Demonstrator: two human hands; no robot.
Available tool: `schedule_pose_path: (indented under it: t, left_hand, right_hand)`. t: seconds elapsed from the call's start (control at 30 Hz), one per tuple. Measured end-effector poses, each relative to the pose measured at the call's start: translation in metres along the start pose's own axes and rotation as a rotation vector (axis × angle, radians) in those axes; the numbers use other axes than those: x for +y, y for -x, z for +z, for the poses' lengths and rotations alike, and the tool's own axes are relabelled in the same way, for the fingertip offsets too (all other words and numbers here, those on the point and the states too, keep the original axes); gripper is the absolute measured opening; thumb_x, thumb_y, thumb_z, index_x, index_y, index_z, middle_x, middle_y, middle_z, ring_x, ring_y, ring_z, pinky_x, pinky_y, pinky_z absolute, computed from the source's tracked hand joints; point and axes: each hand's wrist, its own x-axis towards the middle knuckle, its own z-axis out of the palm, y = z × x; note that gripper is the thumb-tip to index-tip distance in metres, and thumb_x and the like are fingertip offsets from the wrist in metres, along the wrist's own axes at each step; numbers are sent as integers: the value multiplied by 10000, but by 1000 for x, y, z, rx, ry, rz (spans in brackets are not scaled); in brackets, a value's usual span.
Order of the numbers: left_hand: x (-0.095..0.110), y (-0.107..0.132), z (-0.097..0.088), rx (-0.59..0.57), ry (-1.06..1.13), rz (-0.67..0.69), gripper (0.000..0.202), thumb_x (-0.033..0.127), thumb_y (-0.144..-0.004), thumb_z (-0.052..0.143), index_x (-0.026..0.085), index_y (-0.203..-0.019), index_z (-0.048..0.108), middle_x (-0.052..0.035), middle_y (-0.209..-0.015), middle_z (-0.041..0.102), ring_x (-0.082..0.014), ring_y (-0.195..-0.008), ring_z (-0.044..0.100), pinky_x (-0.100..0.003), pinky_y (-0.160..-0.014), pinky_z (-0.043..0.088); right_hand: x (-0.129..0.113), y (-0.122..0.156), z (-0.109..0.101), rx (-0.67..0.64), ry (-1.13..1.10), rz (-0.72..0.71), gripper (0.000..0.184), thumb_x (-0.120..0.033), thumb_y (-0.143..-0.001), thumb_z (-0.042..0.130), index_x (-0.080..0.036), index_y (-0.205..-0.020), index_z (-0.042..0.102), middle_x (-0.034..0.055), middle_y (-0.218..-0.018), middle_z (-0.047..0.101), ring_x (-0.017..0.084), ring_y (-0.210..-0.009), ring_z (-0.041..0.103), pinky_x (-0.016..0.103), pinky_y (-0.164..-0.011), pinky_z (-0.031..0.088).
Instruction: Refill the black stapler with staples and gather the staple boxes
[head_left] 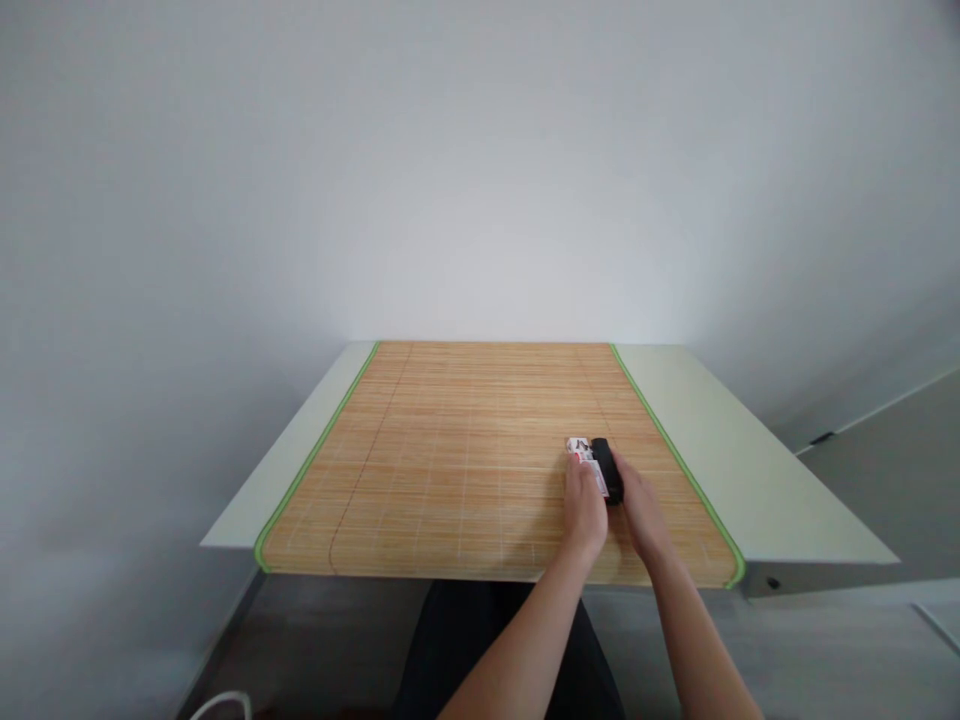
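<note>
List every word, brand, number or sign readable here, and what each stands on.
No text is legible.
Small white rectangular item with red and dark print: markings too small and blurred to read.
Black oblong object beside it: no lettering discernible.

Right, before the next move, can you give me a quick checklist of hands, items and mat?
1. Left hand at the white pack: ok, against its left side.
2. Right hand at the black item: ok, at its right side.
3. Pack and black item side by side: ok, between the hands.
4. Both items within the green edges of the mat: ok, towards the right one.
5. Mat fully on the table: not ok, its near edge sticks out past the table's.
6. Firmness of grip: cannot tell, fingers partly hidden.
</note>
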Motion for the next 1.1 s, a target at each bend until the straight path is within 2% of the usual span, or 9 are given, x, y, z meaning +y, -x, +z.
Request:
schedule_pose_path:
  t: [0.1,0.2,0.33,0.43,0.57,0.73,0.87,1.0,1.1]
  left_hand:
    - [7,6,-47,88,-126,17,579,498,-1045,329,203,-1534,431,-92,-1623,407,-226,-1528,334,-384,-1281,227]
    - [17,11,-98,116,-195,73,532,489,-1033,386,230,-1486,491,-75,-1592,458,-245,-1498,387,-427,-1272,255]
    - [32,14,-143,41,-225,135,452,431,-1010,471,274,-1429,539,-64,-1487,571,-270,-1396,511,-478,-1218,351]
    - [39,17,-159,-56,-285,186,551,402,-927,644,278,-1447,508,-89,-1426,604,-295,-1319,568,-505,-1180,390]
    - [42,21,-175,-108,-508,341,906,268,-693,875,287,-1492,448,-119,-1526,457,-322,-1420,442,-508,-1221,329]
    - [43,20,-185,-148,-634,415,761,143,-743,780,307,-1430,498,-92,-1410,498,-266,-1322,520,-454,-1167,399]
    - [46,24,-191,-152,-673,417,715,151,-711,804,285,-1359,533,-74,-1323,538,-239,-1199,587,-404,-1071,477]
    - [47,19,-213,-33,-691,395,593,231,-751,802,258,-1292,560,-55,-1241,573,-202,-1062,627,-365,-975,521]
    - [51,-4,-236,94,-732,377,562,250,-771,786,239,-1287,564,-57,-1206,581,-196,-1014,629,-367,-939,534]
  right_hand:
    - [-3,21,41,-91,-64,-22,562,-592,-986,452,-245,-1379,652,53,-1379,669,260,-1306,605,426,-1169,415]
    - [-6,43,86,-157,-90,-49,590,-612,-988,456,-249,-1428,606,47,-1455,606,266,-1379,544,466,-1210,369]
    - [-7,60,121,-168,-60,-97,595,-619,-974,500,-266,-1444,593,56,-1492,565,296,-1412,508,524,-1228,338]
    - [-5,62,120,-170,-40,-120,603,-623,-991,465,-253,-1450,586,66,-1498,559,296,-1420,499,529,-1227,338]
    - [3,62,103,-171,27,-201,623,-623,-990,475,-223,-1457,576,94,-1510,547,296,-1415,503,532,-1230,330]
    - [2,65,96,-181,37,-260,607,-628,-993,464,-224,-1421,612,103,-1470,589,296,-1371,550,526,-1210,364]
    - [-5,67,98,-204,39,-277,605,-618,-1001,454,-220,-1432,602,104,-1453,605,290,-1350,567,508,-1197,384]
    - [-4,67,99,-174,16,-259,583,-616,-1000,449,-228,-1391,639,95,-1436,622,291,-1345,569,511,-1199,382]
    - [-3,67,98,-168,20,-254,560,-603,-1002,451,-233,-1371,654,91,-1419,636,292,-1334,577,512,-1191,391]
